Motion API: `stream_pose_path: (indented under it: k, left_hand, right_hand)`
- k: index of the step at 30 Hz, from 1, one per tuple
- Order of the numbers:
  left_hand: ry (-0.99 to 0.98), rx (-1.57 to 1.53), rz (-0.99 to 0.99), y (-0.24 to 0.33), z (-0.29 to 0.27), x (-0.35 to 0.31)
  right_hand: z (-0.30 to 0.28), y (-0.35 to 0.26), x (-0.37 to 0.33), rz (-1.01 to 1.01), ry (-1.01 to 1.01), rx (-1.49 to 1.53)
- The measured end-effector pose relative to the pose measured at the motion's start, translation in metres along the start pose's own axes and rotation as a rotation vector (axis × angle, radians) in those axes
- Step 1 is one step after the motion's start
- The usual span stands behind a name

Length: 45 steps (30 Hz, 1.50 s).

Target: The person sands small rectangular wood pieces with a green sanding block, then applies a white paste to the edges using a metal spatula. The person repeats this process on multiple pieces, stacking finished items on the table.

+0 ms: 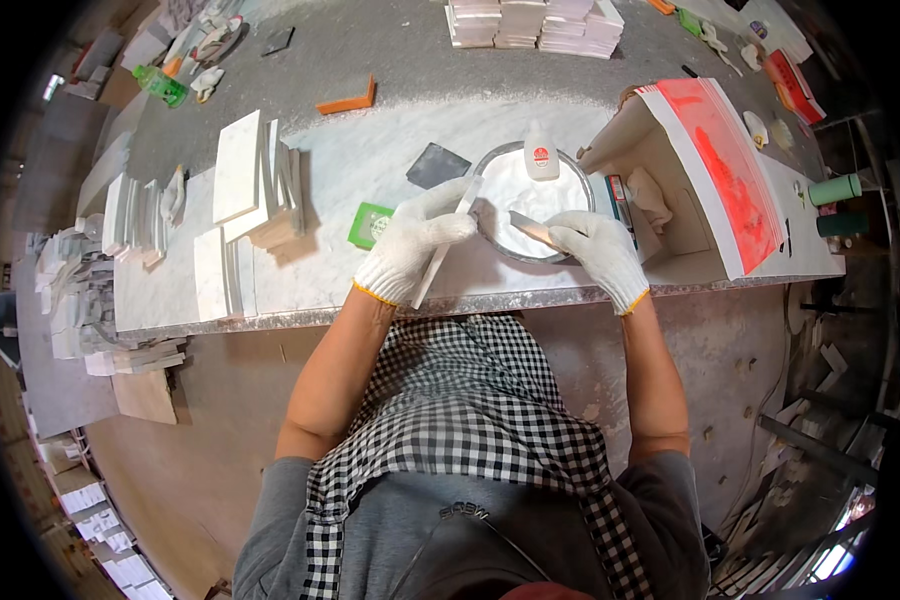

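My left hand, in a white knitted glove, is closed around a thin white slab, held tilted with its narrow edge showing. My gloved right hand grips a putty knife, its blade pointing left over the near part of a round basin and close to the slab. White powder or paste fills the basin; I cannot tell which. At its far side lies a small white bottle with a red mark. A green square block sits left of my left hand, and a dark square plate lies beyond it.
Stacked white slabs stand to the left, with more piles at the far side. An open cardboard box with a red top is at right, holding a cloth. An orange block and green bottle lie farther back.
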<state>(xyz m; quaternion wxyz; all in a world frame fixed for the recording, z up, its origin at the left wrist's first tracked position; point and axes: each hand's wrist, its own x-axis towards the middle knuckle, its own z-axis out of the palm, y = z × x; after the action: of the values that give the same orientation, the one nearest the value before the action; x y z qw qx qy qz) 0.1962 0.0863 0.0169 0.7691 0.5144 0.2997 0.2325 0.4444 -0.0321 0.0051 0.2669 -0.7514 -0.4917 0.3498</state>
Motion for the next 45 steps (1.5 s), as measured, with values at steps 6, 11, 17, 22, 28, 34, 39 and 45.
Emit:
stream_pose_path:
  k: [6, 11, 17, 22, 28, 34, 39, 45]
  left_hand:
    - [-0.020, 0.020, 0.077, 0.011, 0.008, 0.008]
    - [-0.056, 0.046, 0.068, 0.010, 0.009, 0.021]
    - [-0.072, 0.114, 0.073, 0.008, 0.011, 0.032]
    - [-0.088, 0.052, 0.043, 0.016, 0.015, 0.036]
    - [-0.102, 0.012, 0.052, 0.009, 0.008, 0.041]
    - [-0.118, 0.023, 0.046, 0.013, 0.006, 0.038]
    - [-0.113, 0.024, 0.064, 0.006, 0.003, 0.040]
    - [-0.114, 0.033, 0.052, 0.009, 0.003, 0.039]
  right_hand:
    - [-0.001, 0.029, 0.007, -0.014, -0.028, 0.305]
    - [-0.016, 0.012, -0.011, 0.077, 0.027, 0.483]
    - [-0.029, -0.024, -0.026, 0.066, 0.086, 0.550]
    - [-0.032, -0.028, -0.022, 0.029, 0.063, 0.576]
    - [-0.031, -0.054, -0.017, -0.012, 0.046, 0.556]
    - [-0.029, -0.057, -0.016, -0.051, 0.026, 0.527]
    - [-0.029, -0.063, -0.018, -0.068, 0.040, 0.440]
    - [-0.027, -0.061, -0.018, -0.105, 0.053, 0.444]
